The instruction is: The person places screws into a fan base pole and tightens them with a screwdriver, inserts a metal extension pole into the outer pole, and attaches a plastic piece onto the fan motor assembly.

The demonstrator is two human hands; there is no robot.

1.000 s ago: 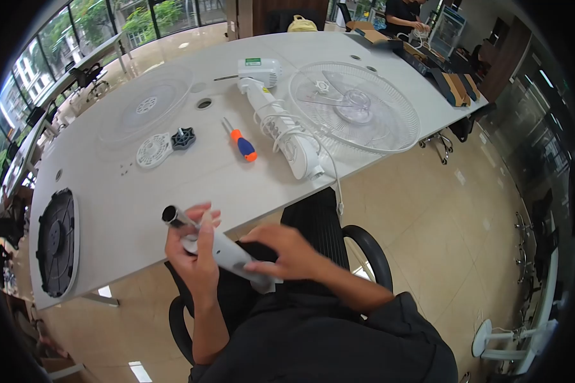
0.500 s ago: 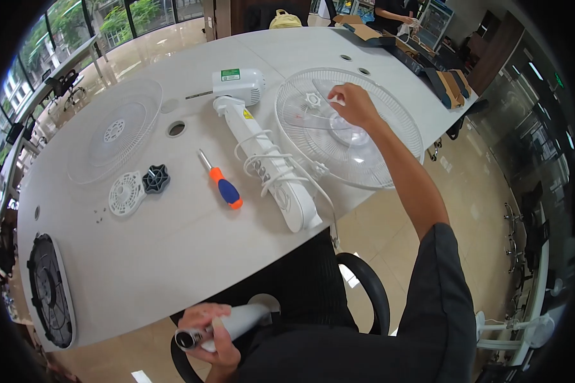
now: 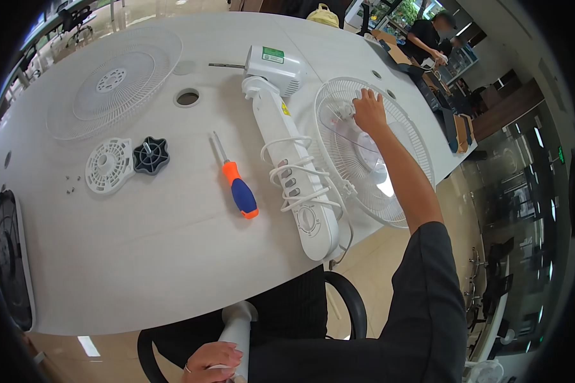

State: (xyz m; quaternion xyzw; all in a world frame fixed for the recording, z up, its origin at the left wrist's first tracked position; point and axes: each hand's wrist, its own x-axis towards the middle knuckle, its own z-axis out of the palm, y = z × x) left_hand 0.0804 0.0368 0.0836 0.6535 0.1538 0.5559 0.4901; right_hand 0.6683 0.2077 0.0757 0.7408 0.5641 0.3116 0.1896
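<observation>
My left hand is wrapped round a white tube that rests against my lap at the table's front edge. My right hand hovers over or touches a round clear fan guard with transparent fan blades lying in it. Its fingers are apart, and no object shows in them. A small white knob-like part lies just left of these fingertips. Beside the guard is the white fan body, with its motor housing and control column, the white cord wound round it.
An orange and blue screwdriver lies left of the column. Farther left are a white vented cover, a dark star-shaped knob, several screws, another fan grille and a black-bottomed base. Opened boxes and a person are beyond.
The view has swung, so the table things sit differently. My right hand's fingers have spread from a curled pose above the guard. My left hand and the tube have sunk lower in view.
</observation>
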